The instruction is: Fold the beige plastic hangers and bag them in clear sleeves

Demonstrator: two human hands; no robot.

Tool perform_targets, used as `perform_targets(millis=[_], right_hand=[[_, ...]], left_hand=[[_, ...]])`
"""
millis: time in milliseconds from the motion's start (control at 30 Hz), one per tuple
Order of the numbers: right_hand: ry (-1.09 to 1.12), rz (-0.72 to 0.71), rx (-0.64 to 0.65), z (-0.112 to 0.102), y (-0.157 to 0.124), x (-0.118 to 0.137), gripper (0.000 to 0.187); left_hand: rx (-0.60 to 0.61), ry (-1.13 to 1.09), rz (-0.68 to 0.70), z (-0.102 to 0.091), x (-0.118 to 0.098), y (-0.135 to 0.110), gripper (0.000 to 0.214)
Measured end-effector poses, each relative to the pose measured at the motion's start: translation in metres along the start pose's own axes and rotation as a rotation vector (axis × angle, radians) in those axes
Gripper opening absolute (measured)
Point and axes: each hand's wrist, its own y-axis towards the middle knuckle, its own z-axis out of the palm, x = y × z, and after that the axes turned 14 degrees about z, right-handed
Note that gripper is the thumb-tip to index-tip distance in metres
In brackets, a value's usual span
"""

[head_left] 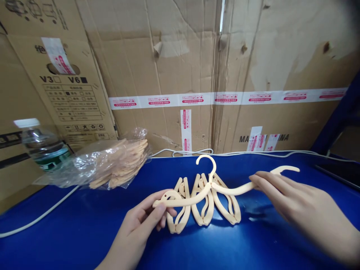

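Note:
A cream folding clothes hanger [230,190] is spread out between my hands, its hook curving upward at the centre. My left hand [140,221] pinches the hanger's left arm near its end, thumb on the near side. Around the right arm, my right hand [298,206] is closed, and a curved end piece sticks out beyond the fingers. Behind and below lie three folded hangers in a row on the blue table: a left one [185,219], a middle one [201,221] and a right one [235,217]. The held hanger partly covers them.
At the left, a clear plastic bag [92,159] holds a stack of cream pieces. A water bottle [42,144] with a white cap stands behind it. Cardboard [168,75] with tape walls off the back of the blue table [219,251]. A white cable [42,217] runs across the left.

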Motion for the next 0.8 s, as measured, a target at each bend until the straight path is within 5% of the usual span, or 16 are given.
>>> perform_targets(millis=[200,400,567,800], right_hand=[[0.077,0.015,-0.003,-0.004,-0.005,0.002,0.045],[0.6,0.382,0.095,0.003,-0.002,0.009,0.035],[0.982,0.595,0.312,0.008,0.003,0.008,0.022],[1.346,0.873,0.618,0.005,0.008,0.009,0.03]], left_hand=[[-0.034,-0.073,0.014,0.002,-0.001,0.0,0.046],[-0.024,-0.093,0.026,0.002,-0.001,0.002,0.041],[-0.024,-0.048,0.048,0.002,0.003,0.002,0.037],[-0.021,0.041,0.087,0.003,0.0,0.001,0.033]])
